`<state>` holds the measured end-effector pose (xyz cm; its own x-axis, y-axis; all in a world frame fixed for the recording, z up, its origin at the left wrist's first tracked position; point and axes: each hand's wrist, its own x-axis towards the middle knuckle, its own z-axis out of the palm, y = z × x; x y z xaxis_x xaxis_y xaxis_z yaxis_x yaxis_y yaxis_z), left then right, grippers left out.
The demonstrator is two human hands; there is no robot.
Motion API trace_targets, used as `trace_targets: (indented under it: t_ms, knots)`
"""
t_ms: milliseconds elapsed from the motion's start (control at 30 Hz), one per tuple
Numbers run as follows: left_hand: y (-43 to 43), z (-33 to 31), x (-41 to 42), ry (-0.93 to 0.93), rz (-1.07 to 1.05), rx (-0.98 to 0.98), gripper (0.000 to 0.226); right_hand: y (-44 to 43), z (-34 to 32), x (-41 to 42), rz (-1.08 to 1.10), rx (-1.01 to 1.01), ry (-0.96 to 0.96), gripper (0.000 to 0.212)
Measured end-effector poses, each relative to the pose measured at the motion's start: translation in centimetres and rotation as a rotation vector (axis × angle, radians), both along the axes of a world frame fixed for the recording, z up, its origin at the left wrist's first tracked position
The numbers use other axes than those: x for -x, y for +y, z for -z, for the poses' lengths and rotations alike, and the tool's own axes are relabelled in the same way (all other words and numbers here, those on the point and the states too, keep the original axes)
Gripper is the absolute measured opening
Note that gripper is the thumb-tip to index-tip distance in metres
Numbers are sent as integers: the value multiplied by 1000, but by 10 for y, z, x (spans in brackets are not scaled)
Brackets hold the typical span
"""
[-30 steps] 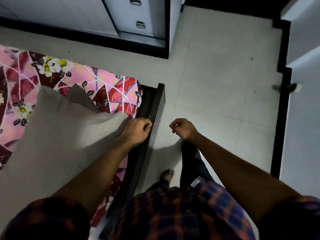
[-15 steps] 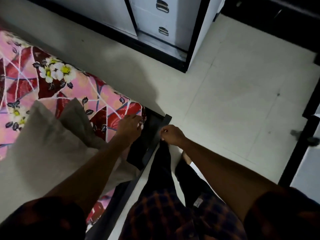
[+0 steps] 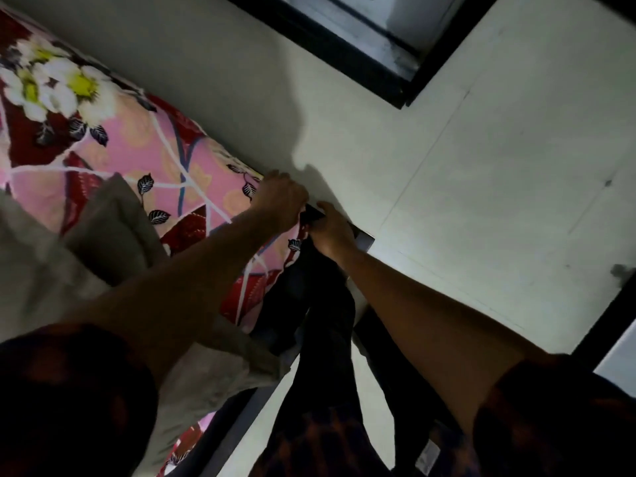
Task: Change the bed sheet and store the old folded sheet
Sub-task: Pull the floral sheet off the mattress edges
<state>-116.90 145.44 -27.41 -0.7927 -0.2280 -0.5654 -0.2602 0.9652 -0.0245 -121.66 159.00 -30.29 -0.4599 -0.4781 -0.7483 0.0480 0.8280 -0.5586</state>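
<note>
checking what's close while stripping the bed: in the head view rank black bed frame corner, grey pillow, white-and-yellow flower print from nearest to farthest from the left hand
From the left hand:
1. black bed frame corner, just to its right.
2. grey pillow, to its left on the bed.
3. white-and-yellow flower print, far up the pink floral bed sheet.

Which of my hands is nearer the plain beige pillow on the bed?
Left. The left hand is over the corner of the pink floral sheet, on the side of the beige pillow; the right hand lies just beyond it, farther out.
</note>
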Motion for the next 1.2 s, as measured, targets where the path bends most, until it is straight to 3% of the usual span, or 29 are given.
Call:
trace_targets:
  t_ms: [200,333,433,533,600,667,767,833,900,967,1067,1133,1200]
  knots:
    - [-5,-9,-23,186,-56,-160,24,-14,8,3,-16,-18,4,44]
    - [-12,-32,-50,425,-437,-377,17,-19,-2,-5,-44,90,-40,35]
    - [-25,-55,-69,502,-696,-474,14,-21,-7,-13,-108,154,100,26]
    - [-39,-81,-89,495,-721,-497,15,-36,-25,-25,-285,210,279,29]
    - [-49,-95,-105,430,-706,-446,19,-54,-57,-38,-206,243,89,25]
    - [-58,-105,-123,377,-719,-382,30,-75,-92,-52,96,283,-324,21]
    - [-67,-114,-140,342,-652,-368,76,-102,-121,-75,511,285,-840,26]
    - [-70,-121,-137,283,-702,-520,80,-106,-129,-85,617,245,-922,28]
    - [-73,-121,-128,135,-719,-508,66,-105,-127,-88,652,203,-951,31]
    - [-73,-116,-119,-9,-640,-320,49,-108,-113,-82,505,144,-773,29]
    - [-64,-99,-110,-25,-549,-178,26,-106,-88,-63,42,29,-246,30]
    - [-52,-85,-105,-44,-480,-129,24,-94,-77,-48,-16,-31,-92,28]
    - [-43,-70,-100,-149,-396,-87,36,-79,-67,-32,-51,-51,-23,22]
